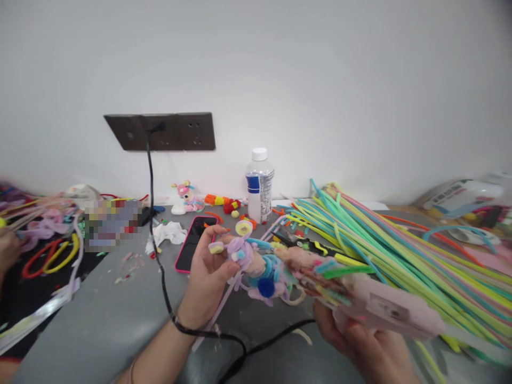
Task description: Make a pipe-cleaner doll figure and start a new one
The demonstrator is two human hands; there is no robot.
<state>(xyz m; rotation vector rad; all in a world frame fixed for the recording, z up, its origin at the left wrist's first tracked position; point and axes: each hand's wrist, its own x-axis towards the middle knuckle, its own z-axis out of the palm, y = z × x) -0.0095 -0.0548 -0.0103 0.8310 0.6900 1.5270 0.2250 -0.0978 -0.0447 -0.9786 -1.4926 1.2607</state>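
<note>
My left hand (214,269) pinches a pipe-cleaner doll (244,256) by its lilac head, which has round yellow-centred ears. The doll lies tilted, its blue and lilac body with a dark blue pompom pointing right. My right hand (368,341) is wrapped round the handle of a pale pink hot glue gun (384,301). Glue residue and bits of coloured fuzz cover the gun's front, and its nozzle end points left at the doll, close to the head. Whether the nozzle touches the doll I cannot tell. A glue stick (472,341) sticks out behind the gun.
A black cable (160,272) runs from the wall socket (160,132) across the table. Behind my hands are a phone (196,242), a bottle (260,186), pliers (296,240) and a finished doll (188,197). Pipe cleaners (400,256) heap at right. Another person's hand (8,248) shows at far left.
</note>
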